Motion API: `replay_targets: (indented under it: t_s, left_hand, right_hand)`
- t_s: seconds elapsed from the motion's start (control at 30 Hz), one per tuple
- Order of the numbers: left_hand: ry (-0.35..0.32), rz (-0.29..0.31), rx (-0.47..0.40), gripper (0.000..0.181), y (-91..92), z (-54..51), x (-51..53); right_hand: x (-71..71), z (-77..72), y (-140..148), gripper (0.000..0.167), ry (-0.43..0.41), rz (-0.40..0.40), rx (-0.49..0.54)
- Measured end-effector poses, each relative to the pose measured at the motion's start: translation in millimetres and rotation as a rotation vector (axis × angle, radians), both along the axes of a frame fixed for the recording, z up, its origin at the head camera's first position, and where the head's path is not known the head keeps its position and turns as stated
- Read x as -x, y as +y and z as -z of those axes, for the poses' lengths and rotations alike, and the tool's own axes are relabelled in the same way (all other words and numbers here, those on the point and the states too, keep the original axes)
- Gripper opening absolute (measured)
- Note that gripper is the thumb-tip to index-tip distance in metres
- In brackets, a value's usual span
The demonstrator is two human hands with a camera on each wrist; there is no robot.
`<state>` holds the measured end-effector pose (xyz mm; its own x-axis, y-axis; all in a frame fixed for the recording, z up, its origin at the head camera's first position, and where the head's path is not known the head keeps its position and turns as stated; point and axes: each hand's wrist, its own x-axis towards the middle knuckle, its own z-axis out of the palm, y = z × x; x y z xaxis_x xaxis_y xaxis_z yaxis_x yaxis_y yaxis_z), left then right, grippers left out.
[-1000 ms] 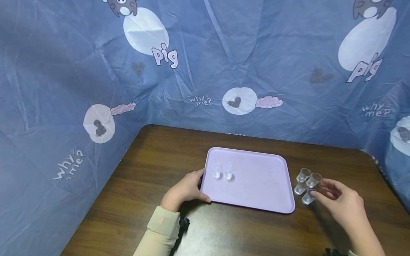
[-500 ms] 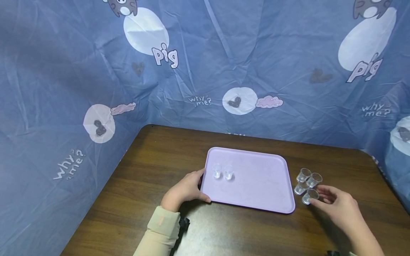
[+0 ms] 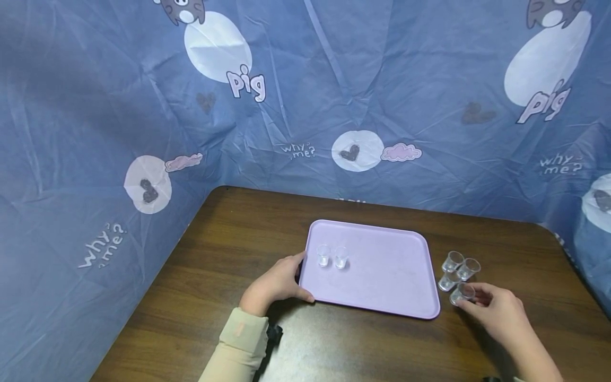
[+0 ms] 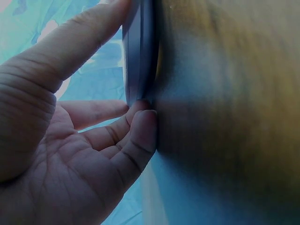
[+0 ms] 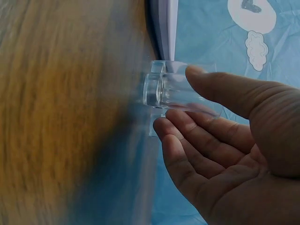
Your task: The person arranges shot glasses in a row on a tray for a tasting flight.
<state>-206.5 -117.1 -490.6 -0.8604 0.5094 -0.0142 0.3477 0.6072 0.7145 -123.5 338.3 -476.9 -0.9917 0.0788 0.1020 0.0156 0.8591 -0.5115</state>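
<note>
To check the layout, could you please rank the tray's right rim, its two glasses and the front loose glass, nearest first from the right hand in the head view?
1. Front loose glass, at the right hand.
2. Tray's right rim, left of it.
3. Tray's right glass, farther left.
4. Tray's left glass, leftmost.

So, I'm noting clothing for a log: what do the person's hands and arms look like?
The left hand and right hand wear no gloves. The left sleeve is pale beige, with a broad cuff and a small peach patch; a black fitting shows beside it. On the right, only a sliver of pale sleeve and a black part show at the bottom edge.
</note>
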Motion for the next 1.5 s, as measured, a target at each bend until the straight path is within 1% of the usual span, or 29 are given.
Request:
replay_targets:
  t_s: [0.13,0.43,0.83,0.97,1.27,1.5]
  left_hand:
    - [0.000,-0.002,0.004,0.101,0.4,-0.1,-0.6]
    - [-0.004,-0.018,0.022,0.104,1.1,0.2,-1.1]
    - [-0.008,-0.016,0.009,0.102,0.1,0.8,-0.2]
    - [-0.010,-0.018,0.017,0.101,0.0,1.1,-1.0]
    - [-0.002,-0.010,0.007,0.101,-0.1,0.5,0.9]
    - [-0.006,-0.007,0.000,0.101,0.3,0.7,0.7]
  right_hand:
    - [-0.8,1.4,-0.9,0.037,0.013,0.004,0.011]
    - [-3.8,0.2,0.0,0.037,0.010,0.004,0.017]
    - [-6.8,-10.3,-1.5,0.037,0.063,-0.007,0.057]
    - [-7.2,-13.5,-5.3,0.037,0.084,-0.014,0.074]
    - [-7.3,-19.1,-16.9,0.034,0.129,-0.059,0.165]
    - [-4.3,-22.1,-26.0,0.033,0.155,-0.079,0.156]
